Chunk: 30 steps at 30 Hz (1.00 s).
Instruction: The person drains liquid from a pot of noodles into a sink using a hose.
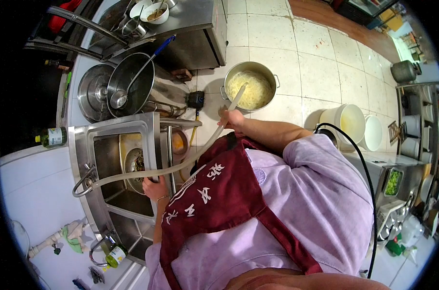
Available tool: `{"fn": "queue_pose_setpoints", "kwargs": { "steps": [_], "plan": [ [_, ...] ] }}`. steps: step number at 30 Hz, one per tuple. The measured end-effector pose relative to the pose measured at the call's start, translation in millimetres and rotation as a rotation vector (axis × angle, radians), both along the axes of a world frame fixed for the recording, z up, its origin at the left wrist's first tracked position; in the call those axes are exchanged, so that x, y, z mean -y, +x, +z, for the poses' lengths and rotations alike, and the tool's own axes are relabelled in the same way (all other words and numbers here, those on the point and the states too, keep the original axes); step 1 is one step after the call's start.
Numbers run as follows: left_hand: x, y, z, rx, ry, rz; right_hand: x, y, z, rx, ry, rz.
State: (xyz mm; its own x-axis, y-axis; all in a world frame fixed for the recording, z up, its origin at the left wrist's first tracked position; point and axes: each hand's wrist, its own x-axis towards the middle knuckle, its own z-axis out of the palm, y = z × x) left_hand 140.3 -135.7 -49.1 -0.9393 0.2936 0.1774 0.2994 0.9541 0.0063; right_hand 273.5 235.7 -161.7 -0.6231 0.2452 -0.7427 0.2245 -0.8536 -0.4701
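My right hand (231,120) is closed around a pale flexible hose (200,153). One end of the hose joins the faucet (86,182) at the sink; the other reaches into a large metal pot (223,90) on the floor. Pale yellow noodle-like strands (249,89) fill much of the pot, and whether water is flowing cannot be made out. My left hand (154,188) rests at the rim of the steel sink (149,126), thumb and fingers apart, just below the hose. A metal bowl (130,163) with dark bits sits in the sink basin near it.
A deep metal pot (149,72) holding a blue-handled ladle (137,75) stands beyond the sink, beside a round lid (89,92). White buckets (342,123) stand on the tiled floor to the right. A steel counter (193,24) carries bowls. A green-labelled bottle (55,137) sits behind the sink.
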Motion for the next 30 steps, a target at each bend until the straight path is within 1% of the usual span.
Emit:
{"fn": "queue_pose_setpoints", "kwargs": {
  "steps": [3, 6, 25, 30],
  "plan": [
    [2, 0, -3, -0.035, 0.002, -0.022, 0, 0, -1, 0.005, 0.002, 0.003],
    [2, -1, -4, -0.012, -0.014, 0.012, 1, 0, -2, 0.007, 0.015, 0.005],
    [1, -1, -2, -0.013, -0.007, -0.003, -1, -1, -6, 0.005, -0.028, -0.026],
    [0, 1, -1, -0.056, -0.011, -0.018, 1, -2, -9, 0.016, 0.004, -0.011]
  ]
}}
